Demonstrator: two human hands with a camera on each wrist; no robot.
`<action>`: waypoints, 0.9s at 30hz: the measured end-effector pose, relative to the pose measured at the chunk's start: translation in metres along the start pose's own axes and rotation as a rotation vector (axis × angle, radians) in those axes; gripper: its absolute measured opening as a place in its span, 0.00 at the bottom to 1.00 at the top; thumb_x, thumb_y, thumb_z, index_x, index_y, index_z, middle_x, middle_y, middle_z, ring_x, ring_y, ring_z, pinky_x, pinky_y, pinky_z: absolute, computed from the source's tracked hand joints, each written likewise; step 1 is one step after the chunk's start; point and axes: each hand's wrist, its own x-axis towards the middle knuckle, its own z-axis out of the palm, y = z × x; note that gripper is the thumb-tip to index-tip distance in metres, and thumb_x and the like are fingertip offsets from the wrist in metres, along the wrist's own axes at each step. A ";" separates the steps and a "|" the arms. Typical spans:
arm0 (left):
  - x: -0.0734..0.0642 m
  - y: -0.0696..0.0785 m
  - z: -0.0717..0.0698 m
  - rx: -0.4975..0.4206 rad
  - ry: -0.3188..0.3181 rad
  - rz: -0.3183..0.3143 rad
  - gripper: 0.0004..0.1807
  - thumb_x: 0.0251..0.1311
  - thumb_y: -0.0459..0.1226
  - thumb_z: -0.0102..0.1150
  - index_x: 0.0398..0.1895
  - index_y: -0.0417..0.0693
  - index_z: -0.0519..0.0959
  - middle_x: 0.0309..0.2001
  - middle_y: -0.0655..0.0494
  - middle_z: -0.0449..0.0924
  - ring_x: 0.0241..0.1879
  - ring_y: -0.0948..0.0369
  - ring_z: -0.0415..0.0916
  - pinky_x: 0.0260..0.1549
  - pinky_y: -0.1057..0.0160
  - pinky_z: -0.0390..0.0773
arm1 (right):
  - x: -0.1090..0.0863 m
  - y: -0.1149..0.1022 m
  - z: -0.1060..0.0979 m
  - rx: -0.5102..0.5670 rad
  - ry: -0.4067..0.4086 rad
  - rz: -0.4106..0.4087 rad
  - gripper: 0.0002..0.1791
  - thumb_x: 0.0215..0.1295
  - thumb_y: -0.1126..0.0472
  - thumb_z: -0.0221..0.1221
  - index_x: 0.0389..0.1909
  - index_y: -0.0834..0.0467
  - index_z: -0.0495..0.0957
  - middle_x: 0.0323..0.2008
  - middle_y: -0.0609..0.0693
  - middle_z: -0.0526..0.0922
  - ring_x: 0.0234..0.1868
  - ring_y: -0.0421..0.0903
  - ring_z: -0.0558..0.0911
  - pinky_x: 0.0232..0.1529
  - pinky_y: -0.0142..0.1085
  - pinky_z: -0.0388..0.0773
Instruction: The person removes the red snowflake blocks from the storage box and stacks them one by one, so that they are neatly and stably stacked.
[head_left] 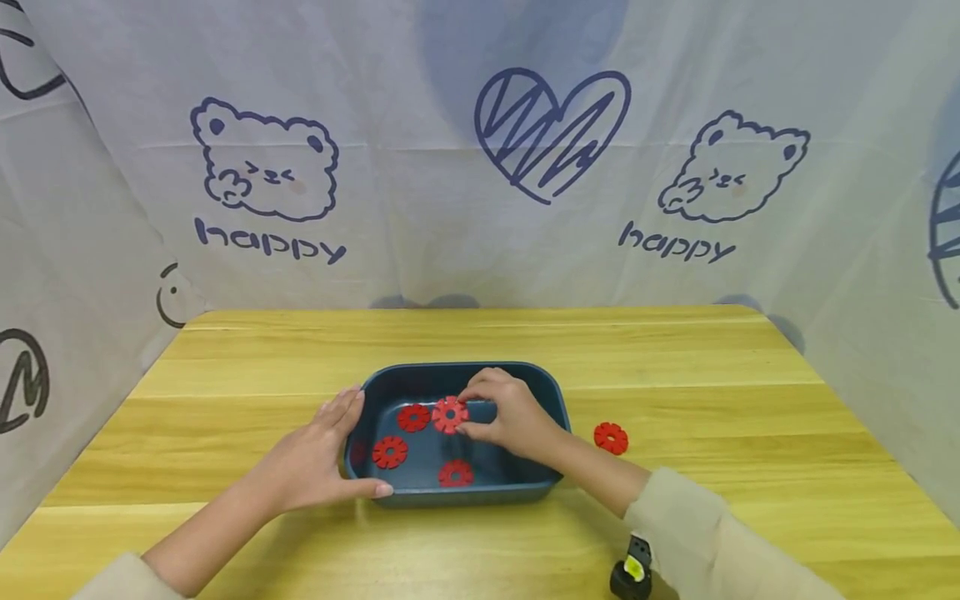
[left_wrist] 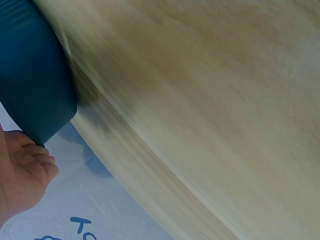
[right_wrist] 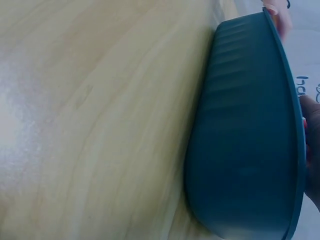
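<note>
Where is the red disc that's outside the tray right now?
In the head view, the red disc lies on the wooden table, to the right of the dark blue tray, near the right forearm.

Three discs [head_left: 382, 454] in tray [head_left: 461, 499] on table [head_left: 262, 358], another disc [head_left: 603, 437] right of tray

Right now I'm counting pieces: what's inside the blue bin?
Three red discs lie in the bin; the right hand pinches a fourth disc over it. What that hand covers can't be seen.
</note>
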 end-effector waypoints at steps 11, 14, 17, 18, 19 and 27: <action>-0.001 -0.001 -0.004 -0.005 -0.003 0.000 0.63 0.40 0.70 0.57 0.70 0.33 0.52 0.70 0.35 0.50 0.64 0.33 0.56 0.50 0.37 0.70 | -0.010 0.003 -0.012 -0.052 0.165 -0.060 0.17 0.43 0.62 0.72 0.36 0.63 0.82 0.37 0.53 0.80 0.43 0.47 0.77 0.42 0.36 0.80; -0.001 0.000 -0.004 -0.010 -0.006 -0.001 0.63 0.40 0.70 0.57 0.70 0.33 0.52 0.71 0.35 0.50 0.65 0.34 0.56 0.50 0.37 0.70 | -0.016 0.006 -0.017 -0.065 0.186 -0.065 0.17 0.43 0.63 0.72 0.36 0.64 0.82 0.37 0.53 0.80 0.42 0.47 0.77 0.41 0.36 0.80; -0.001 0.000 -0.003 -0.010 -0.007 0.002 0.64 0.40 0.71 0.56 0.70 0.33 0.52 0.71 0.36 0.50 0.65 0.34 0.56 0.50 0.37 0.70 | -0.023 0.010 -0.022 -0.074 0.209 -0.075 0.17 0.42 0.64 0.72 0.37 0.64 0.82 0.37 0.54 0.79 0.42 0.48 0.77 0.41 0.37 0.81; -0.001 0.000 -0.003 -0.008 -0.005 0.005 0.64 0.40 0.70 0.56 0.69 0.33 0.52 0.70 0.35 0.50 0.65 0.34 0.56 0.50 0.37 0.70 | -0.025 0.012 -0.023 -0.079 0.219 -0.082 0.18 0.42 0.65 0.72 0.36 0.65 0.82 0.37 0.54 0.79 0.42 0.48 0.77 0.40 0.38 0.81; -0.001 0.000 -0.003 -0.006 -0.004 0.007 0.63 0.40 0.70 0.57 0.70 0.33 0.52 0.70 0.35 0.50 0.65 0.34 0.56 0.50 0.38 0.71 | -0.027 0.014 -0.024 -0.090 0.230 -0.092 0.18 0.42 0.65 0.72 0.36 0.65 0.82 0.37 0.54 0.79 0.42 0.48 0.77 0.40 0.38 0.81; -0.002 0.001 -0.005 0.007 0.001 0.013 0.64 0.40 0.70 0.57 0.69 0.32 0.52 0.70 0.35 0.51 0.65 0.35 0.56 0.51 0.39 0.71 | -0.041 0.028 -0.032 -0.152 0.310 -0.152 0.19 0.36 0.66 0.74 0.33 0.65 0.82 0.34 0.54 0.80 0.39 0.47 0.77 0.37 0.37 0.81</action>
